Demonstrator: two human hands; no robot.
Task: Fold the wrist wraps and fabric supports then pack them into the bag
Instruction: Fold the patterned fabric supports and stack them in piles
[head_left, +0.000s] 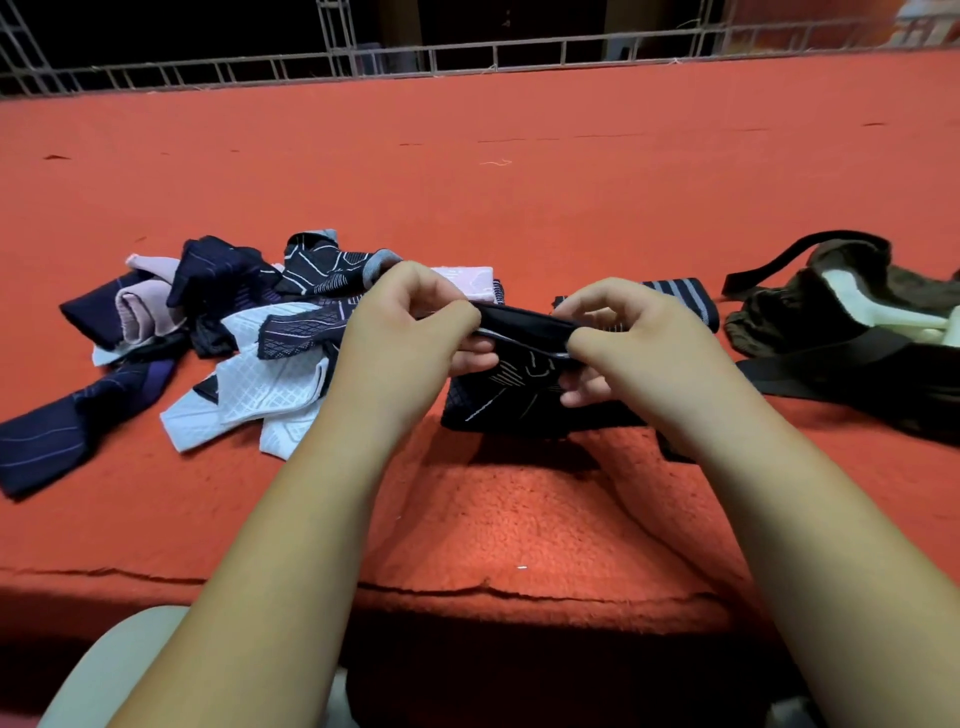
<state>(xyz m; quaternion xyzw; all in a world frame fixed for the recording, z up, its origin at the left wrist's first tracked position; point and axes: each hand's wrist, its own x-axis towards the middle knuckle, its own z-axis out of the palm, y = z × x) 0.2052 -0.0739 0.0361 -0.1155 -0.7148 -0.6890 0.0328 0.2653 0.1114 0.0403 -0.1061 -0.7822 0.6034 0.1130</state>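
A black fabric support (524, 400) with thin white lines hangs just above the red surface at the centre. My left hand (415, 332) pinches its upper left edge and my right hand (628, 338) pinches its upper right edge, stretching the top hem between them. To the left lies a loose pile of wraps (249, 332) in navy, white and pink. A striped dark wrap (680, 296) lies flat behind my right hand, and a pink one (467, 280) behind my left. The dark brown bag (841, 312) sits open at the right, with something white inside.
The red fleece cover (519, 182) spreads far back to a metal railing (467, 57). The bag's black strap (831, 369) trails across the cover toward my right arm. The cover's front edge runs just below my forearms.
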